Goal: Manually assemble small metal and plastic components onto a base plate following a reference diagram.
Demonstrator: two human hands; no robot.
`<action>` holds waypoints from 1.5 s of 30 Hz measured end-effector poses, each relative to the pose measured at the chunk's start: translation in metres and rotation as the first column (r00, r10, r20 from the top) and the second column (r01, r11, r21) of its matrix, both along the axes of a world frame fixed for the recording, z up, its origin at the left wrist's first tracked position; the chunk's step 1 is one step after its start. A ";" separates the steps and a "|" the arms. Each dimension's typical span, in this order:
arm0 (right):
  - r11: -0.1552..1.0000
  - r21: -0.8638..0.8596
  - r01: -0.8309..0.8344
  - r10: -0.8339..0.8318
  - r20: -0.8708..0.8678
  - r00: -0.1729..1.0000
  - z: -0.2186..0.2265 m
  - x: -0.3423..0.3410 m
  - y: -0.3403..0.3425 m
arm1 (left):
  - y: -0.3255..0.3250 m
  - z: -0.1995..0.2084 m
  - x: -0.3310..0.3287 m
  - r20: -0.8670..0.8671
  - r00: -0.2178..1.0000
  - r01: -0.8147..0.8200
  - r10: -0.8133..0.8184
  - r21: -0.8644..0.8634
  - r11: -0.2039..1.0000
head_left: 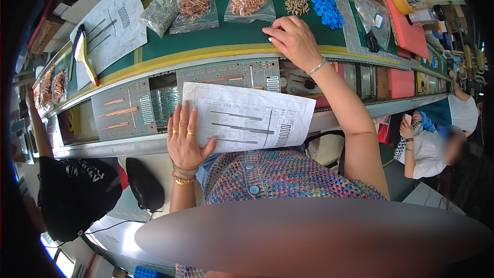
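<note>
One printed sheet: lay before the wearer's torso, partly covering a grey board, long axis roughly nine to three o'clock. Left hand: was the nearer, flat upon the sheet's nine o'clock end, fingers extended and clenching nothing. Right hand: was above the green table, fingers curled and bunched; whether they grasped anything could not be told; sheet lay at six o'clock from them. Tan pieces, one pile: sat just beside this hand, twelve o'clock. Blue pieces, one pile: near, two o'clock.
</note>
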State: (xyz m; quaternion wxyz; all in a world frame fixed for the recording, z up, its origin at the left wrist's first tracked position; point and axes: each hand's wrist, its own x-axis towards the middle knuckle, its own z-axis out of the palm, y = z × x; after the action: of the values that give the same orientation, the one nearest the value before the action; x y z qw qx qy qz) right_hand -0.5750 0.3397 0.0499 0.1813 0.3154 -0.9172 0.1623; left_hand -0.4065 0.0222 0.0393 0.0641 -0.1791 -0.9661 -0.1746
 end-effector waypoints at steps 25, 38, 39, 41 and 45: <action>0.993 -0.121 -0.019 0.019 0.004 1.000 0.001 0.020 -0.006 | 0.001 0.000 0.000 -0.004 1.000 -0.026 0.026 0.008 1.000; 0.807 -0.491 0.328 0.266 0.799 0.540 0.004 0.048 -0.048 | 0.009 0.021 -0.007 0.057 0.994 -0.090 0.092 -0.040 0.995; 0.807 -0.491 0.327 0.269 0.800 0.537 0.005 0.050 -0.050 | 0.014 0.028 -0.008 0.056 0.992 -0.115 0.117 -0.041 0.993; 0.789 -0.430 0.439 0.317 0.897 0.309 0.008 0.053 -0.055 | 0.025 0.037 -0.012 0.002 0.990 -0.143 0.143 0.052 0.988; 0.791 -0.425 0.441 0.304 0.897 0.319 0.008 0.063 -0.070 | 0.058 0.028 -0.047 -0.120 0.987 -0.047 0.110 0.438 0.898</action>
State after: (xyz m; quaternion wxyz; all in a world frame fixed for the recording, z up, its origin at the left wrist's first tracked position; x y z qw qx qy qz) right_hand -0.5116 0.2696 0.0579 -0.2897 0.0410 -0.7525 0.5901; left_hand -0.4537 0.0800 0.0676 0.1776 -0.1331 -0.9025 -0.3691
